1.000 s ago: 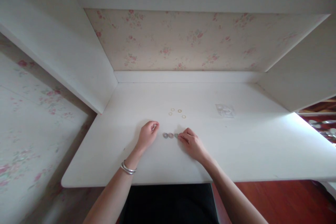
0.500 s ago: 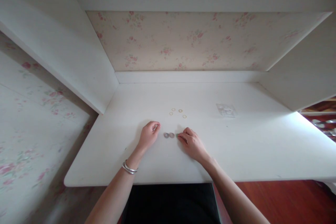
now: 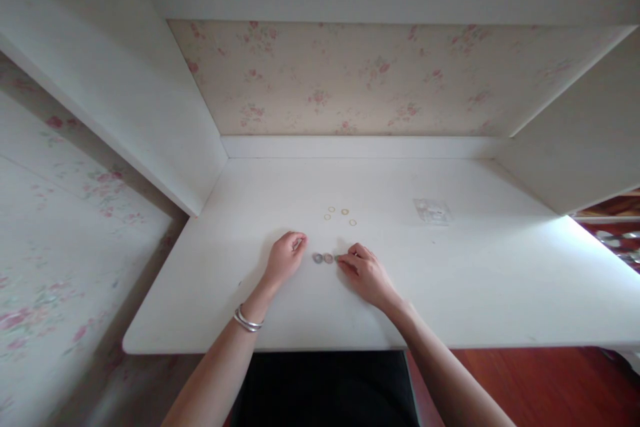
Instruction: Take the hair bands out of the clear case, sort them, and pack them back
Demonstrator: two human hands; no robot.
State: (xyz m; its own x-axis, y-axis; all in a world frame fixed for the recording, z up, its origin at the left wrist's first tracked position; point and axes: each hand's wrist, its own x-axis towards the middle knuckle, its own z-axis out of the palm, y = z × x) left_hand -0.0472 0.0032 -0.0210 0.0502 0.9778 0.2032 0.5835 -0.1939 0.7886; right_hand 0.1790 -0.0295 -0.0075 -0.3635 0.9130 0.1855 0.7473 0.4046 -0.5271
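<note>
A: Change against the earlier pictures? Hands barely moved; the view drifted slightly, so everything sat a touch further right in frame.

B: Left hand [image 3: 286, 257]?

A: It rested on the white painted desktop [image 3: 490, 280], fingers curled loosely inward, thumb against forefinger. Whether it pinched anything could not be told. Two silver metal bangles [image 3: 246, 321] sat at that wrist.

B: Right hand [image 3: 365, 271]?

A: Fingertips were closed on the right end of a short row of small round greyish discs [image 3: 323, 258], apparently pinching the rightmost disc; the row lay on the desktop between the two hands.

B: Elsewhere?

A: Four small thin yellow rings [image 3: 340, 215] lay just beyond the row, apart from it. A small clear plastic bag [image 3: 431, 211] lay well to the right. Floral wallpaper [image 3: 350, 73] backed the alcove. No writing or label could be read.
</note>
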